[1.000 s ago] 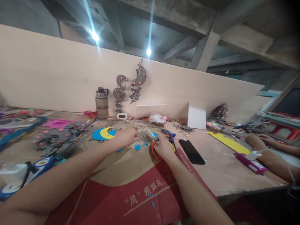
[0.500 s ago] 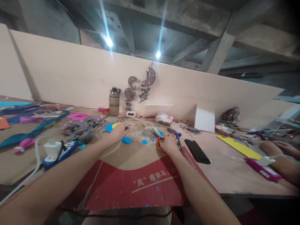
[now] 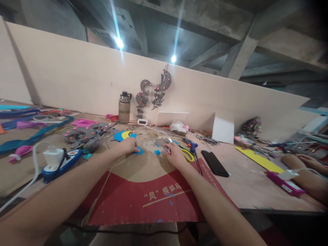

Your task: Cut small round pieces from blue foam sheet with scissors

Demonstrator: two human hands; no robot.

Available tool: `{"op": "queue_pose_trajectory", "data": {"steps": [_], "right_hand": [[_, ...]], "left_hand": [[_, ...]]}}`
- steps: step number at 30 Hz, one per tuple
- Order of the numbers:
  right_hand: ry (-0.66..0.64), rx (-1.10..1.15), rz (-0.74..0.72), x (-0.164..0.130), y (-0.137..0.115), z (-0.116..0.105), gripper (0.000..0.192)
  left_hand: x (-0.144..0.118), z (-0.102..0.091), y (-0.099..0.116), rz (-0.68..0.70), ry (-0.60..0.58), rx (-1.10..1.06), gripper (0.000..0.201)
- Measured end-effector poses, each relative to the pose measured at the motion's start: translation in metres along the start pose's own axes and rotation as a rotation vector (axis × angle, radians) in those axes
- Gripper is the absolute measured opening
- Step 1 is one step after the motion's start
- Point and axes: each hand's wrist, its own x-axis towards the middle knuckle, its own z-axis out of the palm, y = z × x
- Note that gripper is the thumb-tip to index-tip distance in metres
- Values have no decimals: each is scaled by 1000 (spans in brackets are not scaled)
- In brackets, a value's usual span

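My left hand [image 3: 128, 145] reaches forward over the cardboard sheet [image 3: 143, 200], its fingertips closed on the near edge of a blue foam piece [image 3: 139, 150]. My right hand [image 3: 174, 154] lies palm down a little to the right, fingers curled by a small blue foam star [image 3: 157, 152]. Scissors [image 3: 187, 155] with a yellow handle loop lie against its far side, blade tip poking out beyond the knuckles. Whether the hand grips them is hidden. A blue and yellow foam moon shape [image 3: 124, 135] lies just beyond my left hand.
A blue glue gun [image 3: 191, 144] and black phone [image 3: 214, 163] lie right of my right hand. A water bottle [image 3: 124, 107] stands at the back board. A power strip with white charger [image 3: 55, 159] sits left. Another person's arms [image 3: 304, 171] rest at the right.
My left hand moved onto the blue foam piece. My right hand shifted left and flattened; the scissors' yellow loop now shows beside it instead of the red loop under the palm.
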Motion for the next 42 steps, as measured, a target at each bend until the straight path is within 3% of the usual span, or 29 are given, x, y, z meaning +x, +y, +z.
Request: {"op": "queue_pose_trajectory", "data": {"steps": [6,13,16,20,25,30,35,39,42], "right_hand": [[-89,16,11,-2,-8,5,31],[-209,-52,14,16,-14,22,39],[-274,-51,40,34,-14,27,27],[-323,2,106,53,-12,26,18],[-209,222,217,53,-7,31,10],[-107,524,303,46,-6,37,13],[-71,706,270,45,-13,40,12],[-17,736,234,43,-16,44,8],[-8,734,249,41,-17,47,8]], "left_hand": [[0,-1,-2,-45,-42,190,21],[-1,0,3,67,-42,185,17],[-3,3,8,61,-9,98,17],[-11,12,15,-98,-68,-180,20],[-12,24,16,-123,-80,-474,18],[-7,34,12,-112,-2,-510,26],[-11,38,16,-76,65,-381,29],[-16,41,20,71,123,-190,21],[-18,44,21,54,97,-241,21]]}}
